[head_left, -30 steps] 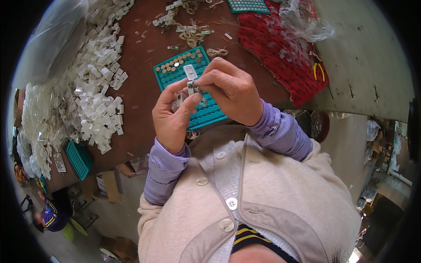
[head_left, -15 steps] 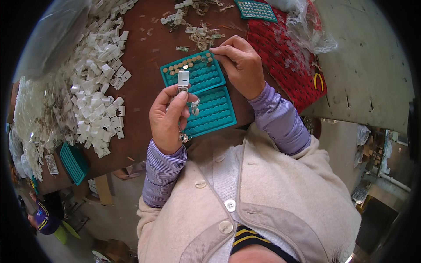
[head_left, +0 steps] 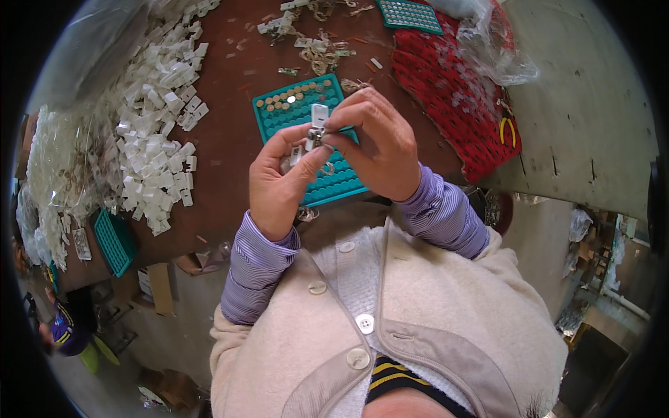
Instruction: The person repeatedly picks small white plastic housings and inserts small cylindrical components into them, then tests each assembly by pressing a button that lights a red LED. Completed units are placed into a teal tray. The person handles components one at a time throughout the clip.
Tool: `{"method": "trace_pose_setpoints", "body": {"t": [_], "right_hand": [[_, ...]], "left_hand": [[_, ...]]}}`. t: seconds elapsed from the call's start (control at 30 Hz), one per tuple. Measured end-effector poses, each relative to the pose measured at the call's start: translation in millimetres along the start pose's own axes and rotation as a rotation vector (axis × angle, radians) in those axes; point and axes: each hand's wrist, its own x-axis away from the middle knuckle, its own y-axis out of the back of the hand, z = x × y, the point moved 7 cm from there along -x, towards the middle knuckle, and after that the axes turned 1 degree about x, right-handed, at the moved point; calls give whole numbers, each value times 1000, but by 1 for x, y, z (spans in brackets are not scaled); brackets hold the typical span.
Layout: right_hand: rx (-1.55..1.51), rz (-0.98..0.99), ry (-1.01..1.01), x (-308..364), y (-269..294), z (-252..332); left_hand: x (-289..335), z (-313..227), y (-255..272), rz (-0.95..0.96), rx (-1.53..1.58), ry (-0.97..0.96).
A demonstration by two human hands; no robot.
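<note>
Between thumb and fingers my left hand [head_left: 282,177] grips a small white plastic casing [head_left: 319,115] with metal parts at its lower end. More small pieces and clear wire hang from the same palm. My right hand [head_left: 380,143] is closed in a pinch at the casing's side; whatever lies between those fingertips is too small to make out. Just beyond and partly under my hands is a teal tray [head_left: 265,125] with rows of round wells, its far rows holding round tan-coloured discs [head_left: 286,97]. A second teal tray [head_left: 341,193] sits nearer me, mostly covered by my hands.
White plastic casings [head_left: 164,104] form a big heap on the left of the brown table. Wires with small boards [head_left: 320,52] lie at the back, near a filled teal tray [head_left: 410,15]. On the right are red cloth [head_left: 432,90] and yellow-handled pliers [head_left: 507,131].
My right hand has moved left from the tray's far corner to the white casing. My left hand has shifted slightly right with the casing, so both hands now meet above the trays.
</note>
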Motion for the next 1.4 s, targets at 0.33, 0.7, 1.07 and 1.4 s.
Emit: {"method": "trace_pose_setpoints", "body": {"t": [0.33,0.7,1.07,1.4], "right_hand": [[-125,-39,-267,31,16,8],[54,-83,-249,27,16,10],[20,-166,-84,46,50,19],[239,-144,-79,62,83,0]], "left_hand": [[7,6,-17,61,-101,-32],[13,8,-10,176,51,129],[-1,11,-50,140,32,53],[-27,47,-98,389,216,441]]}}
